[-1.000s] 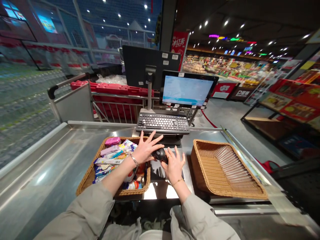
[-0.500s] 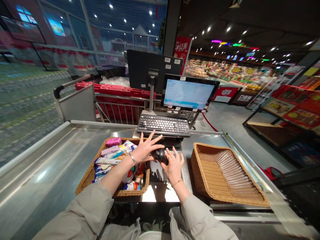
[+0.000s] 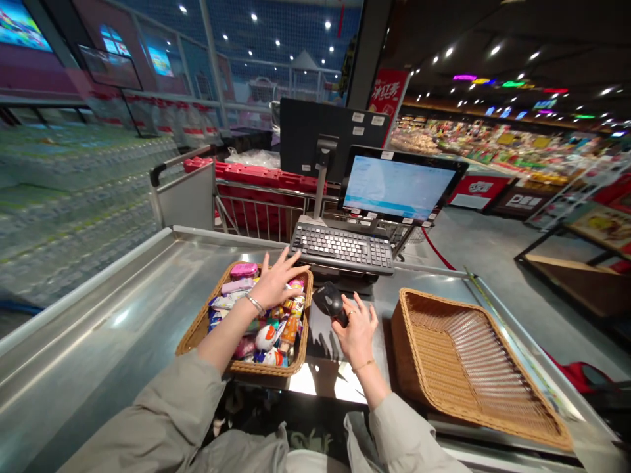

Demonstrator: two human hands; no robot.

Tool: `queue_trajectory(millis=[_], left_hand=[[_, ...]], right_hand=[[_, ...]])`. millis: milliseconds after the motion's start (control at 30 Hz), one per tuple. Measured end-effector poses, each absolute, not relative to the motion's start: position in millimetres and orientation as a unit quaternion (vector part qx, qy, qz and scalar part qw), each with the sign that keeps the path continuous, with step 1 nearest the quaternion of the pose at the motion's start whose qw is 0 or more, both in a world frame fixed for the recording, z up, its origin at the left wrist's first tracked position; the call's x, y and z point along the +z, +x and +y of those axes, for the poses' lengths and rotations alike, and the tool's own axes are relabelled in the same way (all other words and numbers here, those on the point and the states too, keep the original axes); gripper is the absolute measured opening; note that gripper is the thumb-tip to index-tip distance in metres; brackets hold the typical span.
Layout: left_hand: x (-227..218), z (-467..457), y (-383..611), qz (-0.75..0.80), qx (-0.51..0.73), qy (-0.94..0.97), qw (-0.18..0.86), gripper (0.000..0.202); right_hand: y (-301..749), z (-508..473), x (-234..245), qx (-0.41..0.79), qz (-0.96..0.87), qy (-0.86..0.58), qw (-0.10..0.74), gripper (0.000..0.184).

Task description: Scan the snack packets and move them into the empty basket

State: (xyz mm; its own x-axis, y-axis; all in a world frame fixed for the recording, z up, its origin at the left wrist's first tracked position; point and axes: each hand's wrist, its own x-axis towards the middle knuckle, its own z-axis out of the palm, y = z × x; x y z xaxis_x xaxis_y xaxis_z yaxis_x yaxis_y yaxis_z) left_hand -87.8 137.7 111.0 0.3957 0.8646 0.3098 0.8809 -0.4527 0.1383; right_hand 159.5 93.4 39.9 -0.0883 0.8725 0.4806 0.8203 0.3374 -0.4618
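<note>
In my right hand (image 3: pixel 355 326) is a black handheld barcode scanner (image 3: pixel 329 300), its head tilted up and to the left. My left hand (image 3: pixel 277 281) is spread with nothing in it, over the back right part of a wicker basket (image 3: pixel 193 334). That basket holds many small packaged goods, among them a pink pack (image 3: pixel 244 270), a pale purple pack (image 3: pixel 237 286) and a white and orange round item (image 3: pixel 266 337). Whether my left fingers touch any of them I cannot tell. To the right of the scanner stands a second wicker basket (image 3: pixel 411 348) with a bare inside.
Behind my hands a black keyboard (image 3: pixel 342 248) sits below a lit monitor (image 3: pixel 399 187) and a second, dark-backed screen (image 3: pixel 330 138). The metal counter (image 3: pixel 133 328) has a raised rim. Beyond it stands a metal cart (image 3: pixel 256 207) with red crates.
My left hand has moved left, away from the scanner, to above the filled basket. The scanner stays in my right hand. My view has turned somewhat left.
</note>
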Motion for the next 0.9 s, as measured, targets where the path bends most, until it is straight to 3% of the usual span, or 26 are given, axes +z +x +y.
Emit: queue_trajectory(millis=[67, 167, 333, 633, 900], left_hand=[[102.7, 134.1, -111.3, -0.564, -0.149, -0.812, 0.022, 0.044], [84.6, 127.3, -134.9, -0.583, -0.110, -0.805, 0.026, 0.035], [61.7, 122.3, -140.7, -0.604, -0.074, -0.793, 0.025, 0.031], [60.4, 120.8, -132.1, -0.661, -0.085, -0.745, -0.020, 0.025], [54.6, 130.9, -121.6, -0.686, -0.074, -0.723, -0.030, 0.034]], right_hand=[[159.6, 92.3, 38.1, 0.046, -0.734, -0.575, 0.358, 0.029], [158.9, 92.0, 35.5, 0.062, -0.732, -0.576, 0.358, 0.033], [155.9, 94.0, 35.3, 0.089, -0.730, -0.581, 0.349, 0.038], [159.7, 94.0, 39.1, 0.126, -0.724, -0.590, 0.334, 0.041], [164.3, 93.8, 37.0, 0.143, -0.733, -0.583, 0.322, 0.050]])
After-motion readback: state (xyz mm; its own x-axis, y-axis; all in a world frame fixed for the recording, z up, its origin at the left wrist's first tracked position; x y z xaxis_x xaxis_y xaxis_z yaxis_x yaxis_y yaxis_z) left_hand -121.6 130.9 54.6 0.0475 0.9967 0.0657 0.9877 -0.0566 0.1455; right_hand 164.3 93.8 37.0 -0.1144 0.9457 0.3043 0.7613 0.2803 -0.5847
